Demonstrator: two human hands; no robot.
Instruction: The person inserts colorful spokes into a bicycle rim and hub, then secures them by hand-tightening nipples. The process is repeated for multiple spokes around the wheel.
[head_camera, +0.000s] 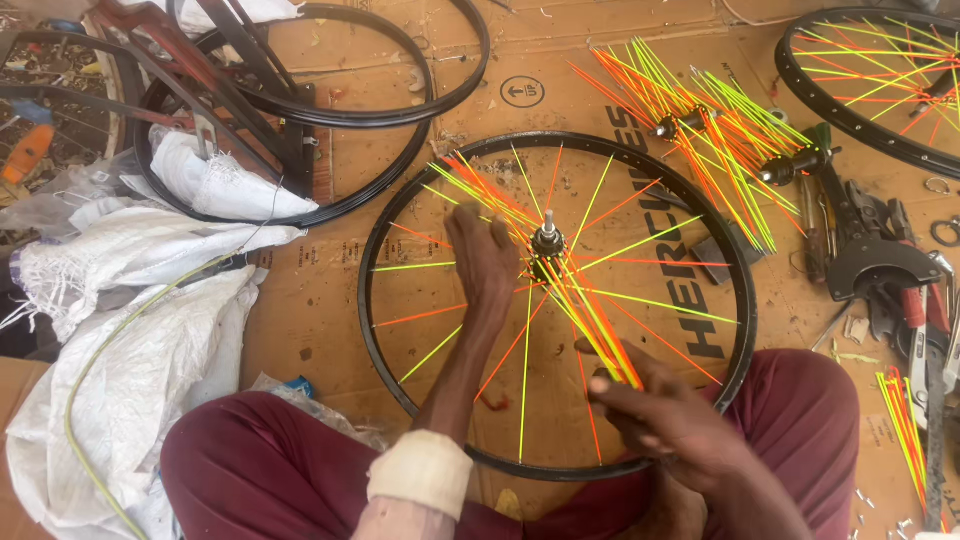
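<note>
So the black rim (385, 330) sits flat on the cardboard (320, 300) right between my knees, hub (548, 241) in its middle. My right hand (665, 420) has its fingers (600, 385) pinching a bundle of orange and yellow spokes (590, 320) near the rim's lower edge. My left hand (482, 262) rests just left of the hub, fingers mostly hidden among spokes, can't tell their spread. Two more spoked hubs (720, 135) lie past the rim's top right, and another laced wheel (880, 75) beyond is cut off.

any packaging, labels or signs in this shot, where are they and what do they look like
Flattened cardboard box: brown sheet under the wheel rim, large black lettering right of the hub.
Round handling symbol: black circle with an arrow, above the rim.
White woven sacks: crumpled at left, no print visible.
No screens.
</note>
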